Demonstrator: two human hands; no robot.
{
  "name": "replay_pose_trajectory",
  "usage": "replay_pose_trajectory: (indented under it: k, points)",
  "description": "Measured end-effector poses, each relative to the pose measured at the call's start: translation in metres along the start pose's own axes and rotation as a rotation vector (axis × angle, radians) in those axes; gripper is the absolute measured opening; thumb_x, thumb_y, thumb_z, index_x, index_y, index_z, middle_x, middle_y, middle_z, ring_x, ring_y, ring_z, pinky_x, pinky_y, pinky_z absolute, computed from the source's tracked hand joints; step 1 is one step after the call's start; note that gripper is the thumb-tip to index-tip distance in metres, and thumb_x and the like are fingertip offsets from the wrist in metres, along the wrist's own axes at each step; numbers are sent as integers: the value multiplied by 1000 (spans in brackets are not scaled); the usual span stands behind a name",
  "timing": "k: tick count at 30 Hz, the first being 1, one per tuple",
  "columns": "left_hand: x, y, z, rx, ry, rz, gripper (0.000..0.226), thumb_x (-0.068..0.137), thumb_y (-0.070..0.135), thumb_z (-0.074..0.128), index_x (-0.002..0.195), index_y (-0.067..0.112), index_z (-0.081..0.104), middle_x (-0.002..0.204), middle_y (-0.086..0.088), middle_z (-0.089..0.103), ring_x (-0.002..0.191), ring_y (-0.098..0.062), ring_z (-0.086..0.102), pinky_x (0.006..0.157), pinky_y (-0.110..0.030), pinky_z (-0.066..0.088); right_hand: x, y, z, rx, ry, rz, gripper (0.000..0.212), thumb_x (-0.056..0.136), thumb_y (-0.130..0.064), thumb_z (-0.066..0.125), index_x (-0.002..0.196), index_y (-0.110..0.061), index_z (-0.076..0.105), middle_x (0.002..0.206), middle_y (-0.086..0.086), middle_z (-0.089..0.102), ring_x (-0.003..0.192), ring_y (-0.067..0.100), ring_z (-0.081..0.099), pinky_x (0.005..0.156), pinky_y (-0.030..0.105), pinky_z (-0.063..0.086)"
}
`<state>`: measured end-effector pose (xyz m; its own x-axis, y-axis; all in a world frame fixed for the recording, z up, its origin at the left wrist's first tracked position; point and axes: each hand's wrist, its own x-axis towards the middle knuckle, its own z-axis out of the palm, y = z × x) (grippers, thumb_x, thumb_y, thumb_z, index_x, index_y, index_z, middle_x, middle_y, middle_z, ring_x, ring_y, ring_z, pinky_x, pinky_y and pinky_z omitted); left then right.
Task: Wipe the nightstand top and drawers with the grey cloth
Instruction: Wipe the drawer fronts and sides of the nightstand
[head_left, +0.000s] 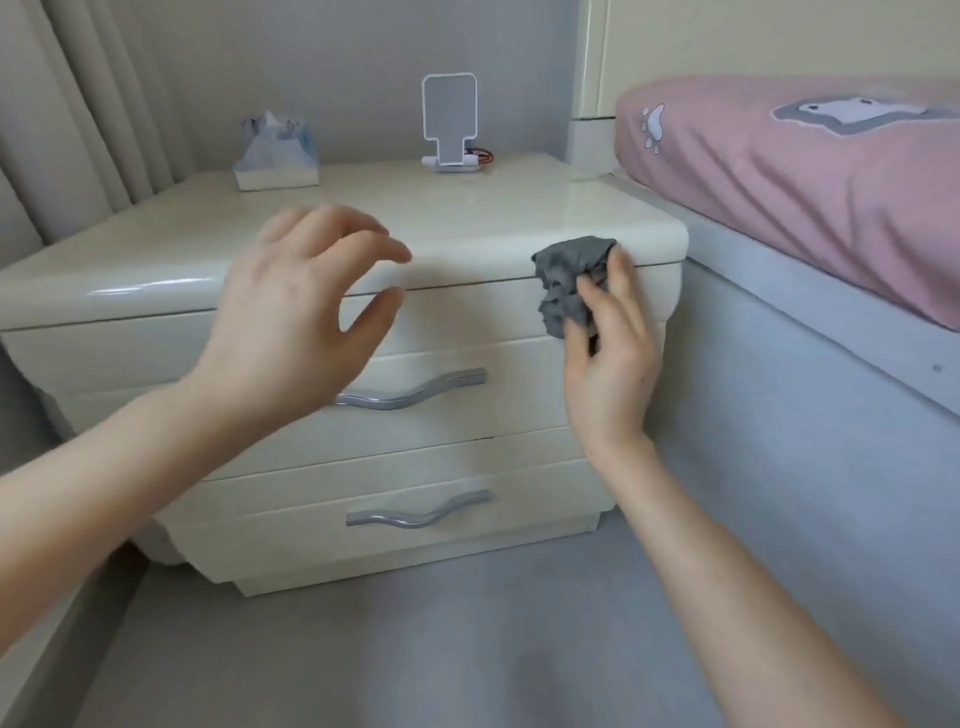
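1. Two things stand at the back of the nightstand (467, 208) top: a tissue box (275, 156) at the rear left and a small white phone stand (449, 124) near the middle. If you sweep the top in long strokes, you could knock either one over or push it off the back edge, so work around them or lift them first.
2. Your grey cloth (569, 280) is bunched into a tight wad, so little of it meets the surface. Wiping like this would likely leave streaks on the glossy finish; spreading it flat should cover more.
3. Pressing on the upper drawer (457, 322) front near its right corner, well away from the handle (410, 392), may shift the drawer or let the wad slip from your grip.
4. Your right hand (608, 364) has its fingers curled closed around the cloth, holding it against the rounded front edge of the top and the upper drawer face, near the right corner.
5. Your left hand (306, 312) is empty, with fingers spread wide and loosely curved. It hovers in front of the top's front edge; whether it touches the surface cannot be told.
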<state>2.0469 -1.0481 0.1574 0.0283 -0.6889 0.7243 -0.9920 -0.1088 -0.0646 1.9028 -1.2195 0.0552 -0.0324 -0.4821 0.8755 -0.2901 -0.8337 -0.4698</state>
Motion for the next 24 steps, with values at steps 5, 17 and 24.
replay_pose_trajectory:
  k: [5, 17, 24]
  points:
    - [60, 7, 26, 48, -52, 82, 38, 89, 35, 47, 119, 16, 61, 125, -6, 62, 113, -32, 56, 94, -35, 40, -120, 33, 42, 1, -229, -314, 30, 98, 1, 36, 117, 1, 59, 130, 15, 50, 137, 25, 36, 108, 34, 39]
    - [47, -9, 69, -64, -179, 115, 45, 90, 39, 37, 132, 27, 50, 136, 0, 54, 125, -22, 51, 102, -19, 29, -105, 87, -16, -308, -355, -339, 27, 79, 2, 57, 101, -12, 52, 102, 6, 54, 71, 29, 59, 54, 36, 53]
    - [47, -14, 77, -61, -98, 144, 41, 92, 38, 39, 131, 30, 50, 135, 4, 55, 123, -20, 53, 99, -23, 36, -117, -3, 52, -174, -343, -474, 30, 96, -10, 34, 78, -16, 58, 76, 6, 52, 61, 24, 49, 45, 27, 40]
